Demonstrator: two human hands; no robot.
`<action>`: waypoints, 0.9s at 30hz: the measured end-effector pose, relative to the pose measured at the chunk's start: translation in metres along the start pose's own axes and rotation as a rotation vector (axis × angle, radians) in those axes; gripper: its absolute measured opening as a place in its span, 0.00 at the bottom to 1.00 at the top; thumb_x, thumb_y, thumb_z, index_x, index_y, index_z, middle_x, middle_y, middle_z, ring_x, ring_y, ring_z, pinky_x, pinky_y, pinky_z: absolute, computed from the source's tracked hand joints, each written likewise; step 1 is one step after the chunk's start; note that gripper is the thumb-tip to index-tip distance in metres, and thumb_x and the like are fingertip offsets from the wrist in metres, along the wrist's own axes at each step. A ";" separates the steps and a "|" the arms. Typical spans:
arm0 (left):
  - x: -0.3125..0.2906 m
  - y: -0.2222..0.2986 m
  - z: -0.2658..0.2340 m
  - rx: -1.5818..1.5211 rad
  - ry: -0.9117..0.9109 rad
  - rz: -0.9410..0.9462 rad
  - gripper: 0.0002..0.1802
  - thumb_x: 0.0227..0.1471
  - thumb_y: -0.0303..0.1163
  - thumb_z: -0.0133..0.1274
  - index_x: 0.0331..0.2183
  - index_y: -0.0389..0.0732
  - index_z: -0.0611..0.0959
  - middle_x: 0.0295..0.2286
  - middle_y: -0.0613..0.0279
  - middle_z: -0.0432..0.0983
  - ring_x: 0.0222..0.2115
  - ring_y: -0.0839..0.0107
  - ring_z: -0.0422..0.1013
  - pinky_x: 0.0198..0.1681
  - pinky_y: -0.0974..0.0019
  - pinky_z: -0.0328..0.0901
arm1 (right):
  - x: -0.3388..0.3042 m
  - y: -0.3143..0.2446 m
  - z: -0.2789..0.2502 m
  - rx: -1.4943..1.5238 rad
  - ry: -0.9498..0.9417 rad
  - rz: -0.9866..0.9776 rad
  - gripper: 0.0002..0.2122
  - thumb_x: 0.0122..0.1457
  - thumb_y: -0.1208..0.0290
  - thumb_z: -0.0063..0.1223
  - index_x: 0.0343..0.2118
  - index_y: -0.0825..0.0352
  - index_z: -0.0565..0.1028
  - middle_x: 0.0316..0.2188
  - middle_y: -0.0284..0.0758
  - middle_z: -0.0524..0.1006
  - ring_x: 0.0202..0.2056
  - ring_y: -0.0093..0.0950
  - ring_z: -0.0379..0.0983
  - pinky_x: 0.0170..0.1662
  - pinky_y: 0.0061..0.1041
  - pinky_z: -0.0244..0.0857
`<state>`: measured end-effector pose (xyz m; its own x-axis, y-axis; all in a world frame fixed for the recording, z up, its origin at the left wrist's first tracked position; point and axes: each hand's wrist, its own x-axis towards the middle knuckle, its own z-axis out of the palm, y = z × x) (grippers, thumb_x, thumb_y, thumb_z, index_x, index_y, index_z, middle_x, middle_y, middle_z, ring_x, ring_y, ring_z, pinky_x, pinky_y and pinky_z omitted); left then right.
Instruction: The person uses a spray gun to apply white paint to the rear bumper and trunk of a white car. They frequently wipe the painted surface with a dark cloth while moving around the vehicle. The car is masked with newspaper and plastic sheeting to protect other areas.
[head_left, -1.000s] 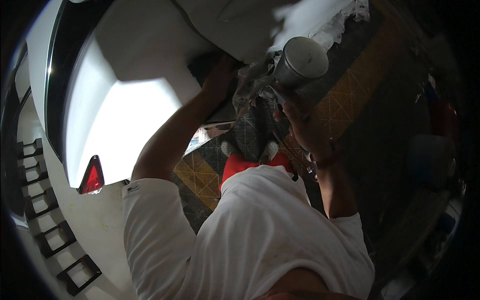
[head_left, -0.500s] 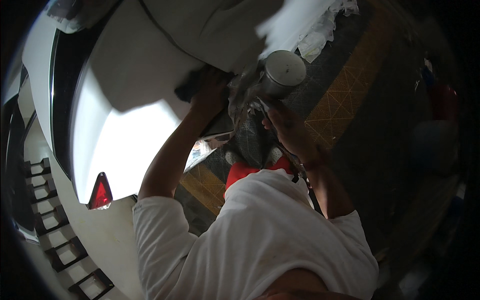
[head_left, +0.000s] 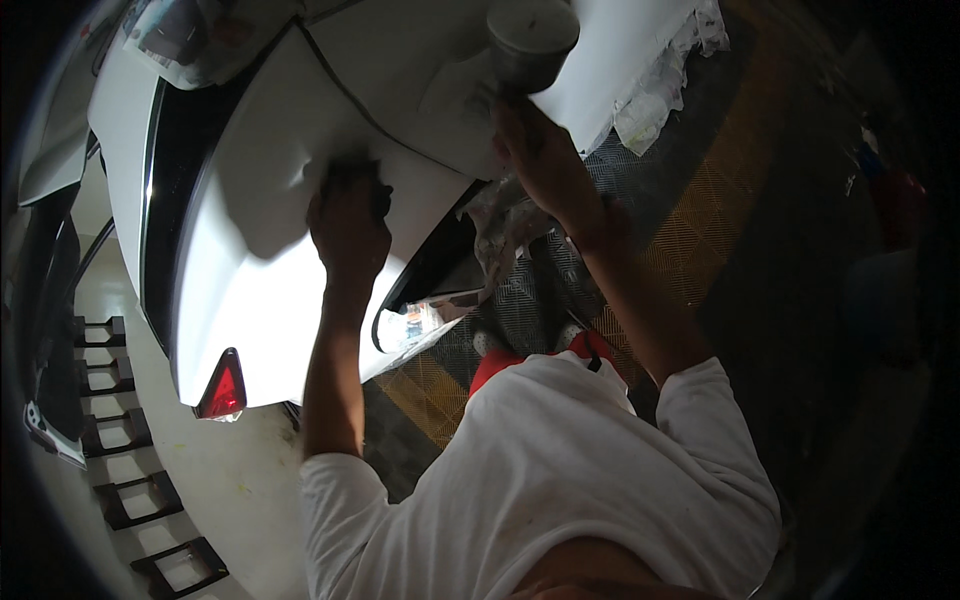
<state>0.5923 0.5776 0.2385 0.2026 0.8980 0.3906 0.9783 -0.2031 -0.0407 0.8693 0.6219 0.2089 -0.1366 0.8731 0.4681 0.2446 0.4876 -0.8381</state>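
A white car body panel (head_left: 270,320) curves in front of me on the left, lit brightly on its lower part. My left hand (head_left: 348,230) presses a dark, bunched cloth (head_left: 352,178) against it; the fingers are partly hidden in shadow. To the right, my right hand (head_left: 545,160) is closed around the handle of what looks like a spray gun, topped by a round grey lidded cup (head_left: 533,45). The gun is held above the panel past a dark seam; its nozzle is hidden.
A red triangular light (head_left: 224,388) sits at the panel's lower corner. Crumpled masking film (head_left: 505,225) hangs by the wheel arch, and more film (head_left: 650,110) lines the far edge. Black and yellow floor grating (head_left: 690,230) lies to the right; black frames (head_left: 140,500) stand at lower left.
My left hand has slid leftward over the panel with the dark cloth, away from the wheel arch. My right hand has lifted the spray gun up and left, over the panel.
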 end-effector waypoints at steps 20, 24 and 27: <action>-0.361 -0.033 0.127 -1.216 -0.579 -1.932 0.22 0.56 0.40 0.64 0.50 0.41 0.84 0.46 0.63 0.83 0.51 0.68 0.76 0.55 0.60 0.67 | 0.130 0.032 -0.074 0.018 -0.111 0.446 0.19 0.66 0.72 0.47 0.60 0.64 0.69 0.38 0.44 0.81 0.31 0.39 0.81 0.37 0.38 0.75; -0.384 0.005 0.158 -1.069 -0.672 -2.096 0.23 0.55 0.39 0.63 0.51 0.40 0.83 0.47 0.61 0.83 0.52 0.67 0.74 0.55 0.58 0.65 | 0.135 0.083 -0.104 0.217 0.135 0.402 0.25 0.71 0.44 0.43 0.47 0.65 0.77 0.27 0.34 0.77 0.22 0.22 0.72 0.26 0.26 0.66; -0.409 0.031 0.182 -1.067 -0.896 -2.091 0.23 0.55 0.39 0.63 0.51 0.41 0.84 0.47 0.61 0.83 0.52 0.67 0.74 0.55 0.58 0.65 | 0.119 0.094 -0.108 0.108 0.064 0.505 0.26 0.71 0.41 0.41 0.43 0.64 0.77 0.27 0.30 0.77 0.22 0.20 0.69 0.26 0.24 0.64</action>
<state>0.5479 0.2751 -0.0898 -0.2725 -0.0581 -0.9604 -0.3994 0.9149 0.0579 0.9796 0.7720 0.2162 0.0327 0.9994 0.0112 0.1641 0.0057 -0.9864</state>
